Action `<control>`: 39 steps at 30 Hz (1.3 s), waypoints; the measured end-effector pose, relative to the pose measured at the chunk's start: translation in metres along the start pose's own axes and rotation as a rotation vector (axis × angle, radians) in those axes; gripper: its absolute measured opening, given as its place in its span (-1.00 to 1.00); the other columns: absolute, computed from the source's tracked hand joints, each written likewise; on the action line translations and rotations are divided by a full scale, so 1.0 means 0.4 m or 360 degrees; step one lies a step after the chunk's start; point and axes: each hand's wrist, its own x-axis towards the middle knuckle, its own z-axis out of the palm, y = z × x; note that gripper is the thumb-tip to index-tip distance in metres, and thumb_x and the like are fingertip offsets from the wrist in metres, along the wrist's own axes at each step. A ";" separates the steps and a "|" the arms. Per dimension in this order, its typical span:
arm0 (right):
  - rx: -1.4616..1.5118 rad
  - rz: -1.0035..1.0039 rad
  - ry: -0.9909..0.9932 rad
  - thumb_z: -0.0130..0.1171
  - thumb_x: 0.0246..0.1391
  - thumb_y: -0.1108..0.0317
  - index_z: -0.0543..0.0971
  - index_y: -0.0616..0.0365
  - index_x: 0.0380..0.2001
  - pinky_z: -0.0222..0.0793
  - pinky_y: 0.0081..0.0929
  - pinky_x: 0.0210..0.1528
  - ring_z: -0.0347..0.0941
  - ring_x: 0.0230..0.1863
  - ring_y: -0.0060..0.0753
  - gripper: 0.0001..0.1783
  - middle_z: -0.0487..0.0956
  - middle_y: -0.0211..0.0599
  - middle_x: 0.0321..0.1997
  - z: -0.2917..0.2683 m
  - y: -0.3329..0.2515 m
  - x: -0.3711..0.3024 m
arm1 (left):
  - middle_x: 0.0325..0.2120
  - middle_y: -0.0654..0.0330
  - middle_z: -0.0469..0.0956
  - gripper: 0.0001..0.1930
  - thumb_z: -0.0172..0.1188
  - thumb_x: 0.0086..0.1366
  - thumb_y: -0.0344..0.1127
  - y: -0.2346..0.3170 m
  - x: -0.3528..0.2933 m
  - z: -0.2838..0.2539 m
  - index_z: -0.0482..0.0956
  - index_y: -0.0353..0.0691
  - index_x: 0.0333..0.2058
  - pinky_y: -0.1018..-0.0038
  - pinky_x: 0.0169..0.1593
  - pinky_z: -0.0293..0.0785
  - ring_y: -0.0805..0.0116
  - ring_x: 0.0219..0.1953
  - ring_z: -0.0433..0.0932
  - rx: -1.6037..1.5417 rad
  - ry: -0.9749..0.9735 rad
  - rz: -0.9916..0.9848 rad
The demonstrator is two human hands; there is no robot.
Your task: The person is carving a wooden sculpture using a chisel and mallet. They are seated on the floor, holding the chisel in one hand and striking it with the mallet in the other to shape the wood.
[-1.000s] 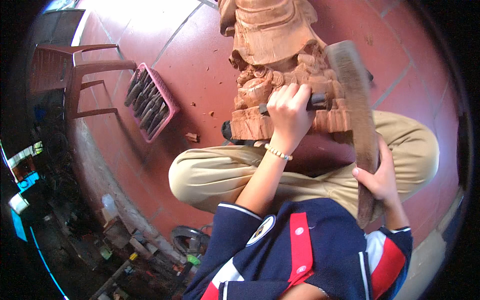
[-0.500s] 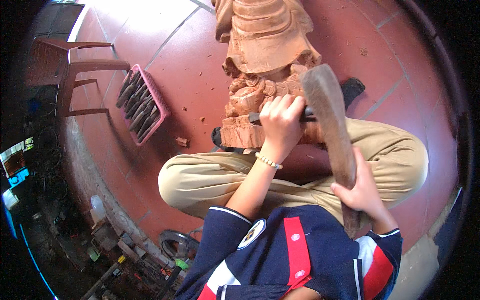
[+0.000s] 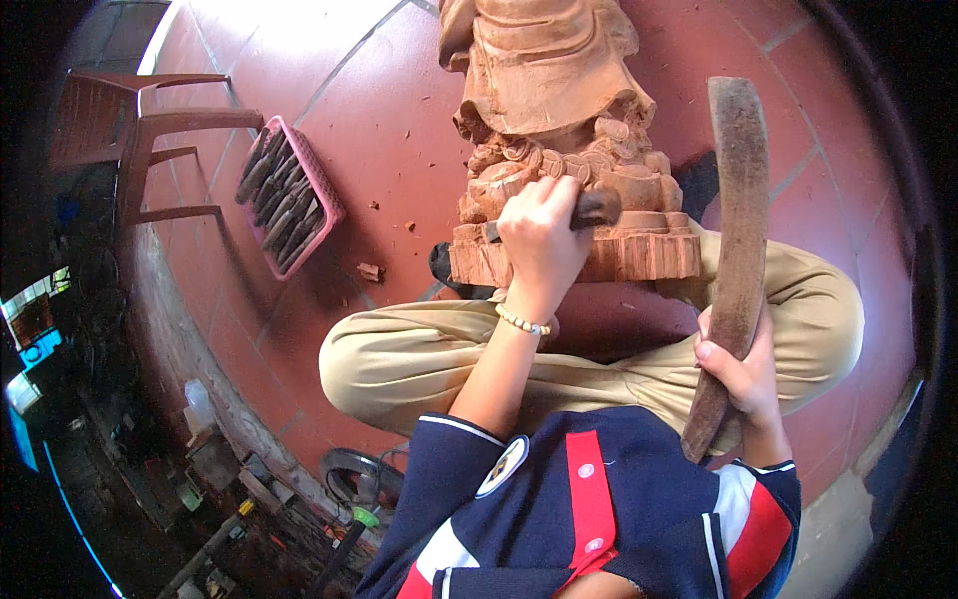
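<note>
A reddish-brown wooden statue (image 3: 554,85) lies on the floor ahead of my crossed legs. Its flat base (image 3: 639,258) points toward me, with rounded carvings just beyond. Over this lower part my left hand (image 3: 539,230) is closed around a carving chisel (image 3: 599,208). The thick dark handle end sticks out to the right, and a bit of the shaft shows on the left; the cutting edge cannot be made out. My right hand (image 3: 743,367) grips a long, slightly curved wooden mallet (image 3: 740,190) near its narrow lower end. The mallet's broad end is raised to the right, apart from the chisel.
A pink basket (image 3: 327,205) full of dark-handled tools stands on the red tiled floor (image 3: 369,130) to the left. Behind it is a brown chair (image 3: 190,122). Wood chips (image 3: 370,272) lie scattered. Blocks and a cable-like clutter fill the lower left.
The mallet has swung right, away from the chisel, and stands more upright. My right hand has moved right and slightly forward. The chisel's handle end now shows; my left hand keeps its grip.
</note>
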 end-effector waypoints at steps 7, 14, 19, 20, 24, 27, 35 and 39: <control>-0.0327 -0.0297 -0.0232 0.18 -0.38 0.37 0.17 0.25 -0.06 0.10 -0.45 -0.01 0.23 -0.09 -0.39 -0.30 0.34 -0.21 -0.19 0.035 -0.015 0.006 | -0.67 0.23 0.30 -0.87 0.05 -0.22 -0.43 0.041 -0.004 0.009 0.35 -0.15 -0.57 0.42 -0.50 0.22 0.28 -0.56 0.35 -0.0088 0.0054 0.0266; -0.0179 -0.0245 -0.0066 0.20 -0.36 0.34 0.17 0.25 -0.06 0.19 -0.56 -0.20 0.25 -0.29 -0.54 -0.29 0.32 -0.33 -0.29 0.010 0.025 -0.008 | -0.66 0.16 0.32 -0.78 0.12 -0.32 -0.47 0.048 0.001 0.014 0.38 -0.21 -0.56 0.37 -0.50 0.26 0.17 -0.55 0.36 -0.0172 0.0025 0.0181; -0.0230 -0.0336 -0.0068 0.20 -0.36 0.32 0.18 0.26 -0.06 0.16 -0.54 -0.16 0.24 -0.26 -0.50 -0.29 0.31 -0.33 -0.29 0.016 0.020 -0.007 | -0.66 0.16 0.33 -0.77 0.13 -0.33 -0.46 0.045 -0.007 0.015 0.38 -0.21 -0.55 0.37 -0.50 0.27 0.17 -0.54 0.36 -0.0092 0.0044 0.0201; -0.0247 -0.0349 -0.0062 0.20 -0.36 0.31 0.18 0.26 -0.07 0.15 -0.53 -0.15 0.23 -0.25 -0.49 -0.30 0.31 -0.33 -0.29 0.016 0.017 -0.006 | -0.66 0.16 0.33 -0.76 0.14 -0.33 -0.46 0.047 -0.007 0.013 0.39 -0.21 -0.55 0.37 -0.50 0.27 0.17 -0.54 0.36 -0.0084 0.0026 0.0197; -0.0267 -0.0251 -0.0073 0.19 -0.36 0.29 0.20 0.25 -0.09 0.13 -0.51 -0.12 0.22 -0.21 -0.46 -0.32 0.31 -0.31 -0.29 0.013 0.008 -0.014 | -0.65 0.15 0.34 -0.75 0.15 -0.34 -0.46 0.043 -0.016 0.015 0.40 -0.21 -0.54 0.38 -0.49 0.28 0.18 -0.53 0.37 -0.0130 0.0049 0.0222; -0.0281 -0.0378 -0.0026 0.19 -0.37 0.29 0.21 0.26 -0.10 0.15 -0.51 -0.14 0.23 -0.24 -0.47 -0.33 0.31 -0.32 -0.30 0.013 0.018 -0.010 | -0.64 0.15 0.35 -0.76 0.15 -0.34 -0.47 0.042 -0.013 0.013 0.40 -0.21 -0.55 0.38 -0.47 0.29 0.17 -0.53 0.37 -0.0178 0.0086 0.0199; -0.0554 -0.0452 -0.0154 0.19 -0.34 0.31 0.21 0.26 -0.10 0.20 -0.49 -0.16 0.29 -0.27 -0.46 -0.34 0.35 -0.32 -0.34 0.018 0.008 0.004 | -0.65 0.12 0.34 -0.77 0.14 -0.31 -0.51 0.039 -0.008 0.019 0.39 -0.24 -0.54 0.36 -0.47 0.29 0.12 -0.54 0.37 -0.0178 0.0107 0.0116; -0.0258 -0.0129 0.0044 0.20 -0.36 0.32 0.20 0.28 -0.10 0.21 -0.44 -0.13 0.31 -0.22 -0.36 -0.33 0.38 -0.23 -0.30 0.021 0.003 -0.018 | -0.68 0.19 0.28 -0.85 0.04 -0.24 -0.47 0.031 -0.005 0.025 0.36 -0.18 -0.56 0.38 -0.50 0.24 0.21 -0.56 0.34 -0.0198 0.0166 0.0128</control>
